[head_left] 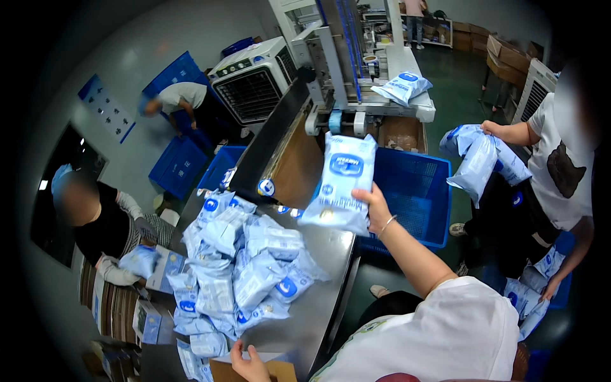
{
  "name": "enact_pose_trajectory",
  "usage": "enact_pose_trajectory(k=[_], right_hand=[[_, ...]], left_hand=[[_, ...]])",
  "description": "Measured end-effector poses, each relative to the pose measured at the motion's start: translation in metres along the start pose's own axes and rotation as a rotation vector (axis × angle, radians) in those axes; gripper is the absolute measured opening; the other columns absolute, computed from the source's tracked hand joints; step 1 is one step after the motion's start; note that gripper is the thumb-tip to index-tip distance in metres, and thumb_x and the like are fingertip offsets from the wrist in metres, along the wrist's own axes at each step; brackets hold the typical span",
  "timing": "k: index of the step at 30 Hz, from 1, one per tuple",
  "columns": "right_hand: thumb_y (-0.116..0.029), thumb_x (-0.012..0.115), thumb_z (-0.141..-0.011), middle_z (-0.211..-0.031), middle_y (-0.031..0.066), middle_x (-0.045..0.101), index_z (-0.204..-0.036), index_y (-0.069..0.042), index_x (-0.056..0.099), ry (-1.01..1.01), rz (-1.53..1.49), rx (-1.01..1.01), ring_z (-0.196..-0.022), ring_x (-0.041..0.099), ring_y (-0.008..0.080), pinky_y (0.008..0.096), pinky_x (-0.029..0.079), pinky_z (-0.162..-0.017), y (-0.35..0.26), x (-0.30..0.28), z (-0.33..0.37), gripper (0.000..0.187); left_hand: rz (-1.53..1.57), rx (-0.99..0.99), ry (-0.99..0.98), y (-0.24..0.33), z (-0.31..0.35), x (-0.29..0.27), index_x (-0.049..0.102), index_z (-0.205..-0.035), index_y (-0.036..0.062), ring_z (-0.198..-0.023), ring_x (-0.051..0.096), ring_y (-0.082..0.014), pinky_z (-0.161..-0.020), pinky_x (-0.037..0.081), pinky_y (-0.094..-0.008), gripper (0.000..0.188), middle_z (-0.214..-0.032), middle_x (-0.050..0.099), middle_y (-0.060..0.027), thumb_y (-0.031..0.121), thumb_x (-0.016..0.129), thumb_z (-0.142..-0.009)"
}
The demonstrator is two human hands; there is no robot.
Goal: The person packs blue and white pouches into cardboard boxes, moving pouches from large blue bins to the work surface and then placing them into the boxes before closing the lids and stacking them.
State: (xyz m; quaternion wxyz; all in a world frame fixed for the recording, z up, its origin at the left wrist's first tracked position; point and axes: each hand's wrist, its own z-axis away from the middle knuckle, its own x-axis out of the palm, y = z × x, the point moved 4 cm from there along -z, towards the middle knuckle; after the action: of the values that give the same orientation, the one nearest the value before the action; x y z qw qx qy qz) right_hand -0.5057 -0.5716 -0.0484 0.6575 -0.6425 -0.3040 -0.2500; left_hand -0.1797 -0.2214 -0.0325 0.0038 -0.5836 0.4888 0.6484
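Note:
My right hand (pixel 375 207), with a thin bracelet at the wrist, grips the lower right edge of a light blue wipes pack (pixel 340 181). The pack is held up above the far end of the steel table (pixel 318 305), and its dark blue oval lid label faces up. Down at the lower edge, my left hand (pixel 248 364) is open with thumb and fingers apart, over or beside a cardboard box (pixel 280 370); whether it touches the box I cannot tell. Beyond that hand lies a heap of similar wipes packs (pixel 235 267) on the table.
A blue plastic crate (pixel 414 216) stands beneath a machine's outlet, where another pack (pixel 405 87) rests. At right, a co-worker (pixel 547 172) holds several packs. On the left, a second co-worker (pixel 102 216) handles a pack near cartons (pixel 167 267). Another person (pixel 181 99) bends beside blue crates.

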Motion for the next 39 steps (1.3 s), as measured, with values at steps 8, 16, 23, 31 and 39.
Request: enact_pose_trajectory(k=[8,16,23,31,39], right_hand=[[-0.004,0.064,-0.072,-0.105,0.0147,0.054,-0.115,0.000,0.038,0.451,-0.131,-0.497,-0.092,0.058,0.0254,0.0349,0.048,-0.080,-0.099,-0.141,-0.170,0.050],[-0.027,0.071,-0.069,-0.115,0.0196,0.050,-0.119,0.012,0.035,1.014,0.111,-0.527,-0.098,0.054,0.0281,0.0377,0.045,-0.082,-0.164,-0.266,-0.350,0.074],[-0.061,0.039,-0.080,-0.135,0.0228,0.033,-0.131,0.002,0.031,0.909,1.415,-0.182,-0.124,0.034,0.0324,0.0384,0.022,-0.105,-0.226,-0.325,-0.437,0.082],[-0.030,0.056,-0.079,-0.093,0.0141,0.064,-0.099,-0.004,0.062,0.396,1.565,-0.790,-0.087,0.060,0.0284,0.0373,0.046,-0.078,-0.094,-0.217,-0.300,0.034],[-0.012,0.073,-0.057,-0.117,0.0135,0.050,-0.111,-0.011,0.055,-1.435,1.171,-0.419,-0.109,0.047,0.0311,0.0395,0.039,-0.091,0.250,0.127,0.055,0.057]], left_hand=[[0.074,0.096,-0.182,0.011,-0.025,0.079,0.058,-0.101,-0.0053,-0.085,0.060,-0.0230,-0.078,0.047,-0.0320,0.027,-0.093,0.062,-0.0160,0.008,0.062,-0.078],[-0.229,0.102,-0.362,0.068,-0.043,0.108,0.059,-0.104,-0.0007,-0.083,0.060,-0.0262,-0.076,0.047,-0.0344,0.033,-0.091,0.063,-0.0168,0.017,0.065,-0.077],[-0.193,-0.009,-0.357,0.081,-0.035,0.094,0.059,-0.107,0.0003,-0.088,0.059,-0.0251,-0.082,0.045,-0.0333,0.032,-0.094,0.063,-0.0161,0.016,0.062,-0.079],[-0.338,-0.046,-0.151,0.017,-0.012,0.071,0.059,-0.098,0.0026,-0.086,0.058,-0.0336,-0.074,0.046,-0.0381,0.026,-0.094,0.061,-0.0165,0.013,0.060,-0.075],[-0.043,-0.277,0.059,-0.054,0.034,0.011,0.060,-0.099,0.0013,-0.086,0.060,-0.0295,-0.075,0.047,-0.0347,0.026,-0.093,0.063,-0.0156,0.009,0.062,-0.074]])
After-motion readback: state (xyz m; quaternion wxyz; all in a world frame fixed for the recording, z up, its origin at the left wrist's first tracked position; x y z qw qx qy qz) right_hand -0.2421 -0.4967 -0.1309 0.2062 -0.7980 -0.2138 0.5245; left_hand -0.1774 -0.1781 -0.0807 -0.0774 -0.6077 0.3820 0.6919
